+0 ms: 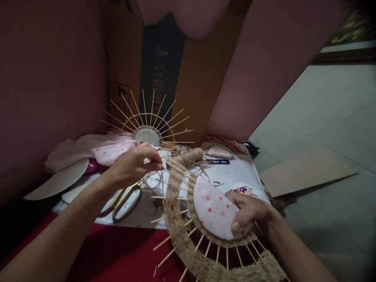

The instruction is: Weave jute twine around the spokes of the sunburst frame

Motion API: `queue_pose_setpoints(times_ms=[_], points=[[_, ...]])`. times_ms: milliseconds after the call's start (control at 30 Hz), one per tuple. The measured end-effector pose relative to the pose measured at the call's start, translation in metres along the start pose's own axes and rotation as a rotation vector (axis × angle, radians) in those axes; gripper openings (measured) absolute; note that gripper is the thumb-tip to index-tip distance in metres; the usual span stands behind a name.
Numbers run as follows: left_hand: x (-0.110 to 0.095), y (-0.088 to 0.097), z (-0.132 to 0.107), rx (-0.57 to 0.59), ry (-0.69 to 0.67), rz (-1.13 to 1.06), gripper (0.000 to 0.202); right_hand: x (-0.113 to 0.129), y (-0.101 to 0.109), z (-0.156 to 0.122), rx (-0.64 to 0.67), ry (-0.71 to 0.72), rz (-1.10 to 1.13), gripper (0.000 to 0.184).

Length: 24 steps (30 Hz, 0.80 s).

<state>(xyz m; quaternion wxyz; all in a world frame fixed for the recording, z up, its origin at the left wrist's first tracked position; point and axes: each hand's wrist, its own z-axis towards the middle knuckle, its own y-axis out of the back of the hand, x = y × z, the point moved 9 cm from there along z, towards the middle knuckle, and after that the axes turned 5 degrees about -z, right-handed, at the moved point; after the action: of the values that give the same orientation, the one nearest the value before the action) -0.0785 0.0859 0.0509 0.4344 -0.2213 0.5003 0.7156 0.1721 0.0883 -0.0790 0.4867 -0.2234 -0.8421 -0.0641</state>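
in the right fingers [241, 220], half-round woven piece [214, 211]

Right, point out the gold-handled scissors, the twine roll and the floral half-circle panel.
Gold-handled scissors [121, 199], head view: rim of the handle loop.
Twine roll [190, 156], head view: its wound side.
Floral half-circle panel [214, 209], head view: middle of its fabric face.

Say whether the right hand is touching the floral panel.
Touching. The head view shows the right hand at the floral panel, its thumb resting on the patterned face.
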Motion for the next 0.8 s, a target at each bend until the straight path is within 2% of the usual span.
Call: queue_pose_setpoints(times_ms=[133,267,367,500,600,700,800], points=[[0.011,0.005,0.001,-0.086,0.050,0.015,0.014,0.002,0.005,0.001,0.002,0.066,0.016,0.021],[0.026,0.001,0.002,-0.110,0.179,-0.179,0.015,0.004,0.008,0.001,-0.004,0.134,0.113,0.022],[0.028,-0.009,0.002,-0.073,0.242,-0.379,0.011,0.004,0.007,0.001,0.005,0.164,0.154,0.027],[0.027,-0.024,-0.001,0.006,0.289,-0.501,0.009,0.002,0.006,0.001,0.007,0.181,0.179,0.031],[0.029,-0.035,-0.004,0.067,0.334,-0.512,0.008,0.001,0.005,0.001,0.002,0.173,0.183,0.030],[0.029,-0.037,-0.003,0.073,0.342,-0.478,0.007,0.001,0.001,0.002,0.024,0.155,0.151,0.030],[0.030,-0.036,-0.002,0.057,0.352,-0.442,0.022,0.000,0.001,0.002,0.023,0.118,0.128,0.029]])
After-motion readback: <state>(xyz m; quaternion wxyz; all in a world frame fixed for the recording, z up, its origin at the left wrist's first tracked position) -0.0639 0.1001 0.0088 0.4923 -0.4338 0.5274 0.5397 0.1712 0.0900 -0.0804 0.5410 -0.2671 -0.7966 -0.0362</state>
